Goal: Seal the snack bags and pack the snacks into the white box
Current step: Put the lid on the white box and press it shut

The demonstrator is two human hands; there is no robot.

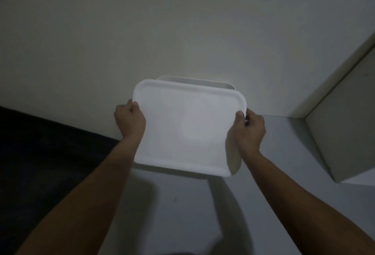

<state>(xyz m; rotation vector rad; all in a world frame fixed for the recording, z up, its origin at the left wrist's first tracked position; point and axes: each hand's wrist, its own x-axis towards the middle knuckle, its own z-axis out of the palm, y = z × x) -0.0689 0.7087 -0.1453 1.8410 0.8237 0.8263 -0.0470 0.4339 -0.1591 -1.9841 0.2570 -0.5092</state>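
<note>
The white box (227, 87) stands on the pale table (182, 204), up against the wall (142, 21); only its far rim and a strip of its right side show, because the lid (186, 128) sits over it, shifted a little toward the camera so that a sliver of the box's far edge shows past it. Whether the lid is fully seated cannot be told.

Both hands grip the lid at its short ends. The left hand (129, 119) is on the lid's left edge, fingers curled under the rim and thumb on top near the far corner. The right hand (248, 129) holds the lid's right edge the same way, thumb pressed on the top surface and the other fingers wrapped round the side. Both forearms are bare.

Right of the box, well apart from it, a pale cabinet (345, 122) stands against the wall. Left of the box, beyond the table's edge, lies a dark area too dim to make out. The contents of the box are hidden under the lid.
</note>
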